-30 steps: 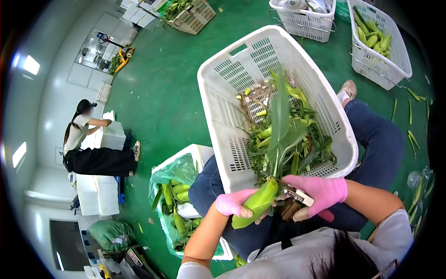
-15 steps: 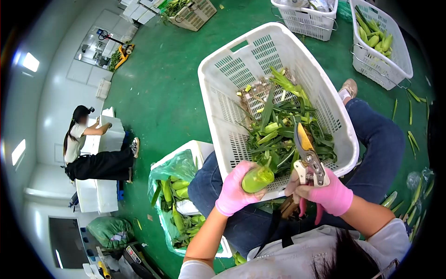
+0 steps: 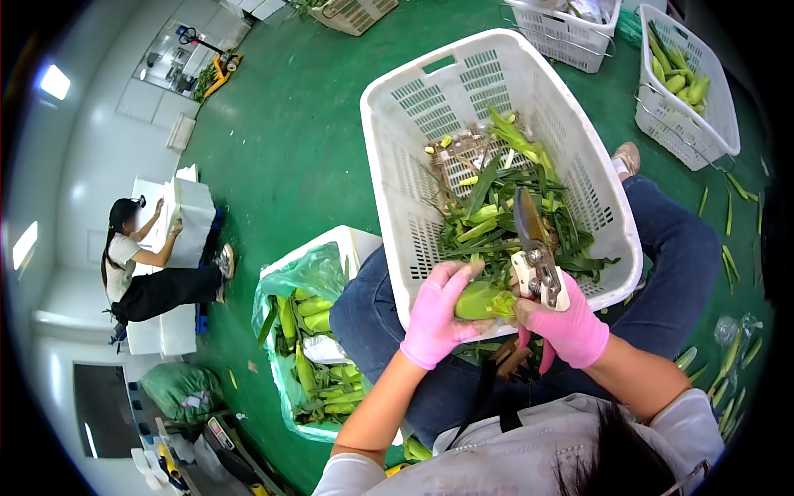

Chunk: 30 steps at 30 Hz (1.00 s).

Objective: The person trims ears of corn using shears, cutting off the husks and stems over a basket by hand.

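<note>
"What's nearest?"
"Left hand [image 3: 437, 317] wrapped round the corn [image 3: 474, 302] by the basket's [image 3: 401, 194] near rim; right hand [image 3: 575, 329] gripping shears [image 3: 539, 264] at three o'clock."
"Handling?"
"Probably firm, fairly light, husk slick. Hold mid-body."
"Beyond?"
"Leafy trimmings [image 3: 488, 221], twelve o'clock."

Pink gloves [image 3: 577, 331], pale short-sleeved shirt [image 3: 513, 459], blue jeans [image 3: 674, 256]

Green floor [image 3: 281, 116] ran toward 11 o'clock; white wall [image 3: 74, 165] stood at 9, window [image 3: 168, 68] at 10; rectangular lights [image 3: 55, 82] glowed 9–10.
</note>
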Tool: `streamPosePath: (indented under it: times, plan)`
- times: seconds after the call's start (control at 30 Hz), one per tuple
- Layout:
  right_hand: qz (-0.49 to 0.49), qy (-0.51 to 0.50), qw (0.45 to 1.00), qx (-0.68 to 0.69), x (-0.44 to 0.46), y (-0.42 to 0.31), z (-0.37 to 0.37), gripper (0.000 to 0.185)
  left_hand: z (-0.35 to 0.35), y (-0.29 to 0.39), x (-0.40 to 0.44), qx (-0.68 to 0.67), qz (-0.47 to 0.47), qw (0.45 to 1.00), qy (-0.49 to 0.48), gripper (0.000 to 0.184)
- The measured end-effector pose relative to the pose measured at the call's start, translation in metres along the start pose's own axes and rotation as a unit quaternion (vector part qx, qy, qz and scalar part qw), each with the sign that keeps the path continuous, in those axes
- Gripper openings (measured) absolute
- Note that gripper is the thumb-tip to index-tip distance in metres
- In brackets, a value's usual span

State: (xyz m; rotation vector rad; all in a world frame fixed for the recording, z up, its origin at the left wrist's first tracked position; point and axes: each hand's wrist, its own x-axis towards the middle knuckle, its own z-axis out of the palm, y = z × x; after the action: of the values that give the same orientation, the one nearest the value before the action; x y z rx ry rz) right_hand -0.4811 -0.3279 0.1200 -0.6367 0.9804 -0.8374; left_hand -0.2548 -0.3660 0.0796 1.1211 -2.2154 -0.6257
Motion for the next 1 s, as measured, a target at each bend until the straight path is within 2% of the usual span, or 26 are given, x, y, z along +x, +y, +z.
streamPosePath:
  times: [0.03,0.07,0.1,0.17,0.2,0.23,0.33,0.37,0.4,0.43,0.47,0.5,0.53,0.57,0.6,0.63,0.73,0.77,0.8,0.83,0.87,0.97,1.0]
  plan:
    - [0.016,0.005,1.0,0.021,-0.001,0.001,0.002,0.038,0.0,0.006,0.001,0.002,-0.015,0.999,0.029,0.08]
    - [-0.01,0.033,0.999,0.0,0.002,0.009,0.008,0.035,0.0,0.008,-0.013,-0.012,-0.078,0.995,0.063,0.072]
    - [-0.06,0.046,0.997,-0.022,0.006,0.018,0.011,0.035,-0.004,0.022,-0.02,-0.029,-0.141,0.985,0.099,0.051]
    - [-0.151,0.065,0.984,-0.062,0.014,0.04,0.02,0.034,-0.01,0.049,-0.027,-0.003,-0.22,0.973,0.071,0.033]
    - [-0.232,0.081,0.958,-0.15,0.019,0.052,0.022,0.036,-0.006,0.058,-0.023,0.01,-0.209,0.974,0.083,0.029]
    - [-0.245,0.077,0.951,-0.175,0.019,0.054,0.025,0.036,-0.003,0.066,-0.019,0.02,-0.221,0.972,0.078,0.03]
    - [-0.294,0.084,0.923,-0.231,0.019,0.055,0.03,0.037,0.001,0.05,-0.027,0.048,-0.167,0.982,0.079,0.031]
    - [-0.291,0.08,0.915,-0.266,0.02,0.055,0.025,0.037,0.002,0.044,-0.03,0.033,-0.142,0.986,0.086,0.032]
    - [-0.259,0.057,0.937,-0.228,0.018,0.054,0.019,0.037,0.003,0.04,-0.033,0.017,-0.114,0.989,0.095,0.033]
    - [-0.227,0.034,0.955,-0.188,0.015,0.041,0.021,0.037,0.003,0.038,-0.035,-0.152,-0.188,0.964,0.107,0.035]
    - [-0.005,0.028,0.997,-0.068,0.002,0.015,0.02,0.035,0.002,0.036,-0.037,-0.316,-0.252,0.907,0.117,0.038]
    - [-0.067,0.007,0.998,-0.008,0.006,0.018,0.016,0.035,0.0,0.035,-0.037,-0.47,-0.301,0.821,0.122,0.041]
    - [-0.078,0.015,0.995,0.056,0.004,0.016,0.016,0.035,-0.003,0.042,-0.033,-0.519,-0.346,0.768,0.145,0.046]
    - [-0.089,0.022,0.988,0.121,0.004,0.012,0.018,0.036,-0.005,0.041,-0.032,-0.551,-0.328,0.754,0.141,0.046]
    - [-0.128,-0.079,0.97,0.188,0.009,0.016,0.01,0.04,-0.006,0.04,-0.032,-0.582,-0.31,0.739,0.136,0.046]
    - [-0.141,-0.083,0.966,0.201,0.012,0.021,0.005,0.042,-0.007,0.04,-0.033,-0.612,-0.295,0.722,0.129,0.046]
    - [-0.124,-0.043,0.976,0.172,0.009,0.017,0.012,0.044,-0.01,0.036,-0.033,-0.62,-0.305,0.712,0.127,0.046]
    - [-0.115,-0.022,0.982,0.149,0.001,0.008,0.023,0.044,-0.012,0.035,-0.036,-0.593,-0.296,0.737,0.134,0.047]
    - [-0.11,0.029,0.991,0.069,-0.003,0.002,0.032,0.047,-0.016,0.035,-0.04,-0.563,-0.288,0.76,0.147,0.047]
    - [-0.135,0.031,0.99,0.016,-0.003,0.003,0.036,0.053,-0.022,0.036,-0.049,-0.529,-0.284,0.782,0.166,0.048]
    - [-0.15,0.02,0.988,0.032,-0.006,0.011,0.033,0.058,-0.041,0.043,-0.066,-0.518,-0.284,0.786,0.18,0.046]
    - [-0.18,-0.037,0.982,0.051,-0.002,0.012,0.039,0.073,-0.085,0.063,-0.159,-0.403,-0.242,0.808,0.355,0.045]
    - [-0.171,-0.033,0.985,0.0,0.0,0.011,0.038,0.08,-0.098,0.072,-0.196,-0.342,-0.238,0.806,0.42,0.046]
